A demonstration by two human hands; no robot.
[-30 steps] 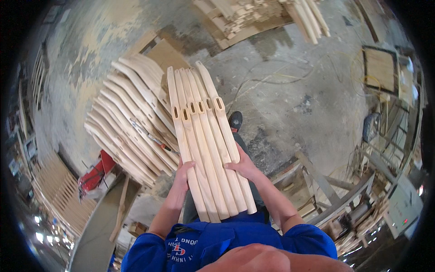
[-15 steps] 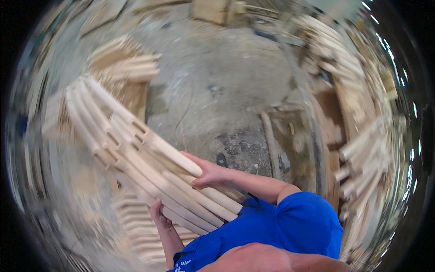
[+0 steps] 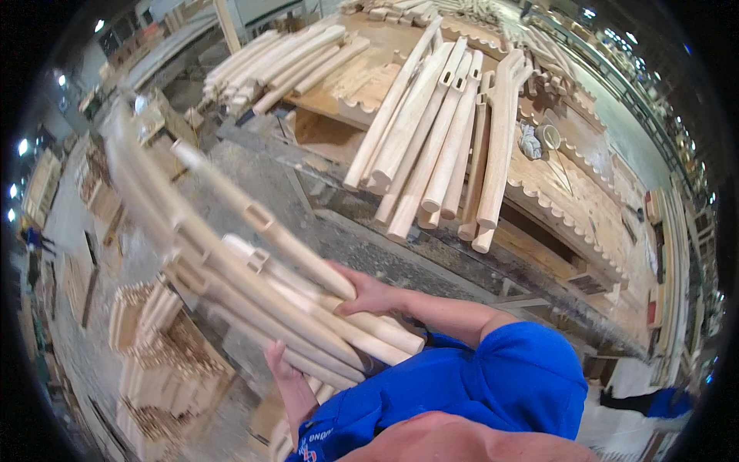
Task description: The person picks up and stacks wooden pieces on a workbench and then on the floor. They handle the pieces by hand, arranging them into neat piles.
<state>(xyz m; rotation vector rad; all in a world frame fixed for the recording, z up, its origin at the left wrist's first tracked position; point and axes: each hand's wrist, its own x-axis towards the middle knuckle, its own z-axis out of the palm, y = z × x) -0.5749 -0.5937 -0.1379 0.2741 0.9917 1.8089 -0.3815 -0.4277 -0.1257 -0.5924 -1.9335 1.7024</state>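
Just in front of the tabletop [image 3: 570,192], we hold a bundle of pale wooden pieces [image 3: 292,316] slantwise, apart from the tabletop's near edge, the bundle's far end blurred. Our right hand [image 3: 368,292], on the side nearer the tabletop, clasps the pieces close to their near ends. Our left hand [image 3: 285,366], on the side farther from the tabletop, is closed on the bundle's outer edge, its fingers partly hidden. On the tabletop we see a loose heap of similar pieces [image 3: 446,154], their ends overhanging its near edge. Well to the left of the tabletop, we see a stack of wood [image 3: 173,393].
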